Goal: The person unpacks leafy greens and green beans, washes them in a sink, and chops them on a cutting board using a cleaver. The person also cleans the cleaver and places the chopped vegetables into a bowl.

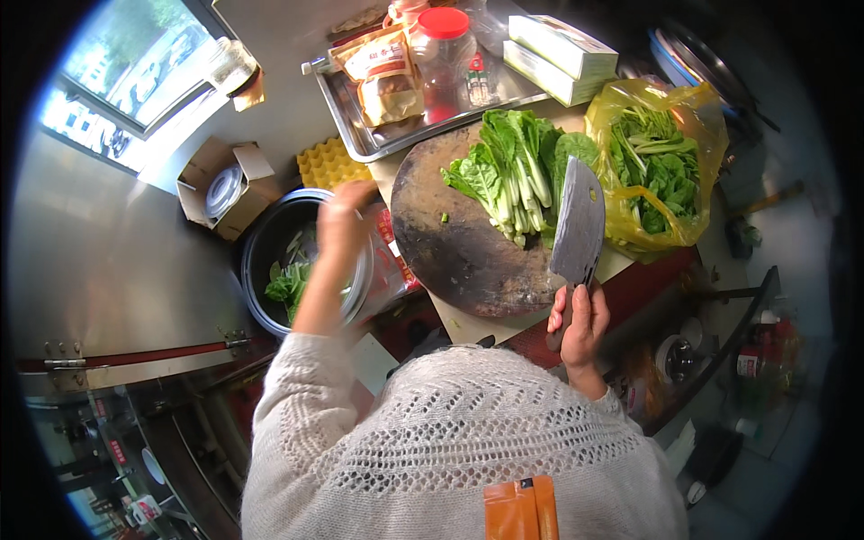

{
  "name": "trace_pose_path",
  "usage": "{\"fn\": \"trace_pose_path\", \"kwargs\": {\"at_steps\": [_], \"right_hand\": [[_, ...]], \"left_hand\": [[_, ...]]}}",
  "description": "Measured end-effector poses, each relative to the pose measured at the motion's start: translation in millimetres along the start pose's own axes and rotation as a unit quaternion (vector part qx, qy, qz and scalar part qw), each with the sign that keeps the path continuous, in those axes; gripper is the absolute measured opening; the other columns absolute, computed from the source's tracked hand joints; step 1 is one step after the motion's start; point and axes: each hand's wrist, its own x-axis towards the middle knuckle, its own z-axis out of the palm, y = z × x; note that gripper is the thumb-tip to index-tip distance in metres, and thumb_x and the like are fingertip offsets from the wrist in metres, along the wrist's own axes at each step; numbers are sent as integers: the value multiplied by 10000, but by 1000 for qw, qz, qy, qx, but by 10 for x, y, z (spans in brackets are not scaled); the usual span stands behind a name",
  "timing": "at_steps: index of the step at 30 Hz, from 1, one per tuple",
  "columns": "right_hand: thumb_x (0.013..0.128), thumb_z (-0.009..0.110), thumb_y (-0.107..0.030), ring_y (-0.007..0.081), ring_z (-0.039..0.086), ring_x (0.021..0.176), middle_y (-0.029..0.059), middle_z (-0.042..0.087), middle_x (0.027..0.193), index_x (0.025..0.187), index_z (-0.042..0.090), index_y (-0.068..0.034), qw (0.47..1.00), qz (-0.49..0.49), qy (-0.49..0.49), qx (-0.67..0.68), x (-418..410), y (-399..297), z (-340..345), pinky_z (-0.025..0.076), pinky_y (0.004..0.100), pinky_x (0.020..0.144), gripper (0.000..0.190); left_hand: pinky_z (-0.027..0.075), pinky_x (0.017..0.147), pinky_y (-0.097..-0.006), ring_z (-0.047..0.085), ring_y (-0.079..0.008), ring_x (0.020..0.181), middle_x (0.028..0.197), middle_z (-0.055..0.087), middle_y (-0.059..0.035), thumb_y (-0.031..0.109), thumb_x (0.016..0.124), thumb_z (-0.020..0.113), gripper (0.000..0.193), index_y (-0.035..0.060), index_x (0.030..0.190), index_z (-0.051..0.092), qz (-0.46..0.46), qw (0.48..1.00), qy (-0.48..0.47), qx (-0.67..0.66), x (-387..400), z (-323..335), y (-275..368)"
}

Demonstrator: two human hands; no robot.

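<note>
My right hand (586,332) grips the handle of a cleaver (579,219), its broad blade raised over the right side of a round wooden chopping board (466,256). A bunch of leafy greens (516,172) lies on the board, pale stems towards me. One small green scrap (445,217) sits left of the bunch. Motion blurs my left hand (345,219), which hovers over the right rim of a deep round pot (251,283). Cut green leaves (290,287) lie inside the pot. Whether the left fingers hold anything is unclear.
A yellow plastic bag (705,196) of greens stands right of the board. Behind is a metal tray (361,150) with a red-lidded jar (442,50) and a food pouch (381,74). White boxes (560,57), an open carton (196,182) and a yellow egg tray (331,162) surround the work area.
</note>
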Motion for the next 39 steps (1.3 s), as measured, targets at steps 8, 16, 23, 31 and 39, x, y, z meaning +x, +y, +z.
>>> {"fn": "trace_pose_path", "kwargs": {"at_steps": [8,16,23,31,39], "right_hand": [[953,429,-261,57,426,493,27,479,696,967,467,-22,999,-8,38,30,-122,17,-197,376,192,445,242],[958,418,-242,53,408,480,20,477,676,986,475,-12,993,-36,96,52,-199,134,-361,356,188,432,239],[954,428,-240,44,404,485,12,475,674,1088,477,3,994,-2,86,60,-177,191,-320,348,184,424,282],[950,440,-236,41,397,487,14,477,684,1141,458,15,996,18,63,66,-156,201,-277,341,177,422,315],[952,438,-216,40,399,496,19,482,693,1188,444,14,996,28,44,73,-166,210,-229,343,176,430,330]], "left_hand": [[365,792,-324,460,-197,917,872,477,-14,199,757,562,220,278,913,696,392,896,-189,89,655,1113,1043],[360,937,-404,451,-272,1120,1183,501,-90,184,734,688,236,189,970,682,316,914,-239,-86,783,856,898],[388,934,-343,512,-219,1091,1170,543,-106,37,864,557,249,54,1098,474,86,879,-196,-426,743,624,1051],[427,832,-291,534,-171,894,1017,570,-71,126,900,546,297,74,1174,443,86,893,-102,-429,883,265,1037],[499,701,-381,605,-257,772,902,596,-67,244,743,688,314,123,1024,616,295,903,-310,30,816,755,1096]]}}
